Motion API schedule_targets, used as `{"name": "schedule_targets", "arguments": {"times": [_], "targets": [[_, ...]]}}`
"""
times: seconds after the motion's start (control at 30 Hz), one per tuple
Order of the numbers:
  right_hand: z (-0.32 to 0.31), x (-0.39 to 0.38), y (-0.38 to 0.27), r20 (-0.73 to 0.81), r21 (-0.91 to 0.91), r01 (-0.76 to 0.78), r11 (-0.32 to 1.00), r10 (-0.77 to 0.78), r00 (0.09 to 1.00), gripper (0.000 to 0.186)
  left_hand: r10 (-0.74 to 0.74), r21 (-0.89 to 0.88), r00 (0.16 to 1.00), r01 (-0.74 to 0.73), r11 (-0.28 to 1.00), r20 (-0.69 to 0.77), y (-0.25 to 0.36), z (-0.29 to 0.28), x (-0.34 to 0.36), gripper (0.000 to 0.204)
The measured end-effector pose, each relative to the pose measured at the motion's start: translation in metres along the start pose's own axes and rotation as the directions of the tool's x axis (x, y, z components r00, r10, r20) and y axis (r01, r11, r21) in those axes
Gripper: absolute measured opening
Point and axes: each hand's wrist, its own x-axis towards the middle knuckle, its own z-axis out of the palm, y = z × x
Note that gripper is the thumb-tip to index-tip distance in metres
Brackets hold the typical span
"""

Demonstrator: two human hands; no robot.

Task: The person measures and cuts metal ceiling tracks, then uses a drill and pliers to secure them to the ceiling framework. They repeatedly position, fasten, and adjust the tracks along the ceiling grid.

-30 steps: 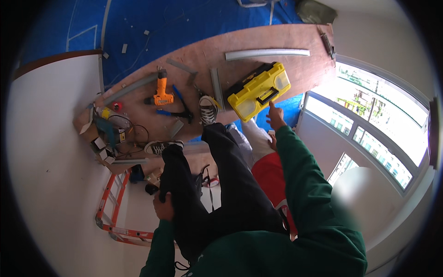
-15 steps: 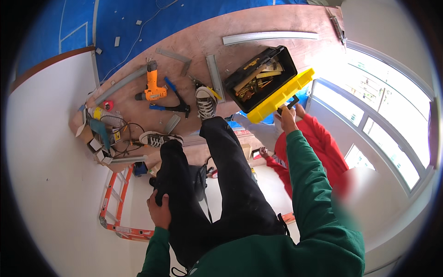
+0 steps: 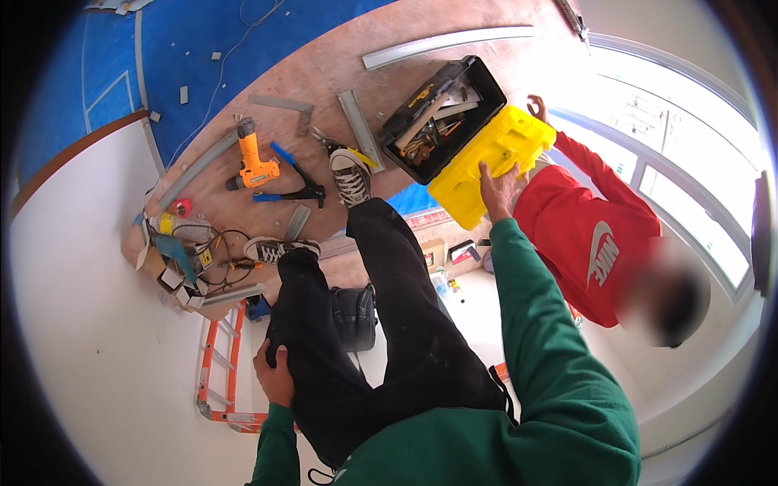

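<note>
A black toolbox [image 3: 395, 154] stands open on the wooden surface, hand tools lying inside. Its yellow lid [image 3: 466, 194] is swung back toward me on the right. Against the lid's face rests my right hand [image 3: 500, 193], fingers apart and wrapped around nothing. My left hand [image 3: 275, 379] lies on my left thigh, thumb and fingers apart, partly cut off from view by the leg. Near my shoes are a riveter-like tool with blue handles [image 3: 303, 188] and an orange cordless drill [image 3: 254, 162].
A person in a red top [image 3: 567, 231] is close on the right. Metal channel pieces [image 3: 356, 125] lie about. On the left are a teal power tool [image 3: 174, 255] and cables. Below are an orange ladder [image 3: 235, 356] and a black backpack [image 3: 353, 318]. A window [image 3: 689, 194] is at right.
The yellow lid has tipped further back, showing more of its face. My right hand has shifted from near its handle onto that face. The person in red has moved right; my left hand stays put.
</note>
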Motion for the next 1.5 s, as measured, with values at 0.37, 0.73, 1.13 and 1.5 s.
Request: {"name": "schedule_targets", "arguments": {"times": [0.37,0.73,1.13,1.5], "targets": [[0.048,-0.020,0.014,0.687,0.345,-0.546,0.763,0.191,0.701,0.100,0.038,-0.069,0.999,-0.039,0.997,-0.019,-0.004,-0.003,0.003,0.057],[0.107,-0.098,0.022,0.917,0.256,-0.964,0.071,0.297,0.266,0.110,-0.096,0.002,0.993,0.097,0.995,-0.064,0.003,-0.012,-0.009,0.054],[0.232,-0.049,0.052,0.892,0.451,-0.857,-0.250,0.157,0.424,0.069,-0.111,-0.133,0.990,0.099,0.986,-0.087,-0.036,-0.018,-0.010,0.050],[0.219,-0.042,0.055,0.926,0.372,-0.876,-0.306,0.196,0.324,0.069,-0.263,-0.377,0.940,0.330,0.865,0.219,-0.202,0.076,0.272,0.071]]}}
